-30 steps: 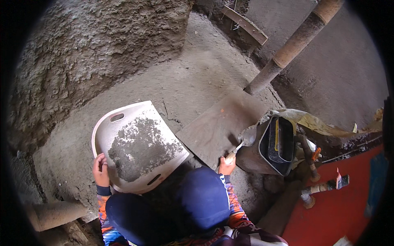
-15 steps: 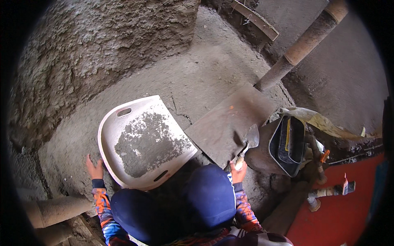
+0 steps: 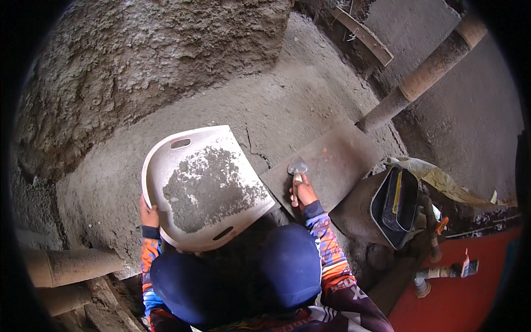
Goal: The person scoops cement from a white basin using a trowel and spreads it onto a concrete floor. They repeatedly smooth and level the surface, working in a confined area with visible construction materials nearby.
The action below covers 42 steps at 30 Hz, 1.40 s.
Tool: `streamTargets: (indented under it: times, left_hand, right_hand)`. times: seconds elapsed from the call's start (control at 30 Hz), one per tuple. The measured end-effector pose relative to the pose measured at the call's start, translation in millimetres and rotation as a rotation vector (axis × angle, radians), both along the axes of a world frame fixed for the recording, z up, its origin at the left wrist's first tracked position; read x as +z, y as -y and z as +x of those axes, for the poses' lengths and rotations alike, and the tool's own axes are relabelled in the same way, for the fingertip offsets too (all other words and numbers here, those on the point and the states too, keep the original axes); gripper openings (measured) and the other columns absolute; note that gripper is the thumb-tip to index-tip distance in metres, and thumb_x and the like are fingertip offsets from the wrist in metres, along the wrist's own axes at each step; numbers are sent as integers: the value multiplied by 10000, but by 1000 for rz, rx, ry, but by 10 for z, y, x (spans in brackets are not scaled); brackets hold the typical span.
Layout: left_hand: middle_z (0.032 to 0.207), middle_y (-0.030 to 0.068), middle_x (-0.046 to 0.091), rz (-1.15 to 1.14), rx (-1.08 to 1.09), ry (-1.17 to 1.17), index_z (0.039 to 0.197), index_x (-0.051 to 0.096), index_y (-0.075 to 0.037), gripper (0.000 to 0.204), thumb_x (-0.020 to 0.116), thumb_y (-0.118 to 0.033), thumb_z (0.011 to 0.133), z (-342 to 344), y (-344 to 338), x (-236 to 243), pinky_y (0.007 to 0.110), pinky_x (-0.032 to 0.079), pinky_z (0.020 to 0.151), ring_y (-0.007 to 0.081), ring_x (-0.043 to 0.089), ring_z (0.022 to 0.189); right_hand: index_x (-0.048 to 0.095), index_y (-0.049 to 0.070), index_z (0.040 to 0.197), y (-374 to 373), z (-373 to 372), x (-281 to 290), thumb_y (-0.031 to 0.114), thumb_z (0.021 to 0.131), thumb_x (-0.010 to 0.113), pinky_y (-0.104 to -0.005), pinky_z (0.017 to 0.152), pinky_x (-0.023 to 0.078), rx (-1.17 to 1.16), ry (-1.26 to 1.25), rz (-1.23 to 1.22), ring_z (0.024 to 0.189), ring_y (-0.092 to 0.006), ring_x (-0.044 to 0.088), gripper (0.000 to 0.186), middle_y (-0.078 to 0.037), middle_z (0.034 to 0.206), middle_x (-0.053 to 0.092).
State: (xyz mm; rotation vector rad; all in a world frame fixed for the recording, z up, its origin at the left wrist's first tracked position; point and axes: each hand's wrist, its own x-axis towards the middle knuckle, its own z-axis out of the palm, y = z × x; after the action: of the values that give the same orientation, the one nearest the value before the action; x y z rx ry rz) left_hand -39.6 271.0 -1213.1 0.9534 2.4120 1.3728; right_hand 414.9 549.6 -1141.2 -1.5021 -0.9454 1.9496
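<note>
A pale pinkish-white plastic mortar tray (image 3: pixel 159 166), with rounded corners, a straight right edge and two handle slots, lies before my knees. Wet grey mortar (image 3: pixel 207 193) is smeared across its middle and right side. My left hand (image 3: pixel 149 214) grips the tray's left rim, its fingers partly hidden by the edge. In my right hand (image 3: pixel 303 193), the fingers are wrapped round the handle of a small pointed trowel (image 3: pixel 297 165). The trowel's blade points away from me, over a flat brown board (image 3: pixel 343 152) to the right of the tray.
A dirty bucket (image 3: pixel 359 206) lies tipped on the right, a dark container with a yellow strip in its mouth. Bamboo poles stand at the upper right (image 3: pixel 417 83) and lower left (image 3: pixel 83 265). A rough wall (image 3: pixel 166 55) rises behind. A clamp (image 3: pixel 445 273) rests on a red panel (image 3: pixel 442 310).
My left hand has closed on the tray's rim from beside it. My right hand has carried the trowel left and forward, from near the bucket to over the board.
</note>
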Motion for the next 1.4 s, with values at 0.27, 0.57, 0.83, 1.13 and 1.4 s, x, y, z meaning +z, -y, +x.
streamTargets:
  times: [0.27, 0.57, 0.83, 1.13, 1.4]
  left_hand:
    - [1330, 149, 421, 157, 61, 221, 1374, 330, 17, 717, 437, 127, 673, 453, 425, 245, 311, 247, 1065, 238, 386, 1253]
    - [1301, 163, 439, 97, 131, 95, 1355, 350, 10, 693, 448, 124, 679, 512, 390, 201, 318, 284, 1040, 250, 415, 1219]
    - [1248, 166, 465, 130, 138, 96, 1344, 354, 6, 668, 458, 107, 692, 558, 325, 212, 330, 307, 1027, 254, 441, 1181]
    - [1213, 154, 489, 102, 138, 69, 1308, 385, -4, 635, 443, 98, 684, 577, 374, 285, 328, 322, 1014, 244, 461, 1157]
    - [1228, 159, 484, 205, 106, 136, 1324, 370, 6, 665, 438, 103, 669, 473, 347, 107, 329, 310, 1029, 260, 455, 1179]
  right_hand:
    - [298, 212, 1397, 74, 39, 127, 171, 934, 407, -251, 303, 308, 36, -72, -135, 448, -140, 445, 477, -55, 760, 506]
    - [341, 246, 1389, -270, -290, -361, 162, 925, 466, -263, 297, 299, -101, -153, -103, 433, -155, 454, 487, -45, 695, 505]
    - [262, 294, 1430, -834, -552, -737, 168, 894, 493, -292, 290, 305, -186, -136, -55, 414, -170, 452, 597, -52, 678, 503]
    - [245, 304, 1434, -857, -467, -644, 168, 897, 499, -270, 306, 300, -76, -206, 65, 424, -156, 455, 609, -40, 665, 502]
    - [476, 202, 1355, 379, -129, 29, 152, 868, 623, -208, 425, 367, 620, 82, 422, 452, -38, 411, 511, 58, 655, 534]
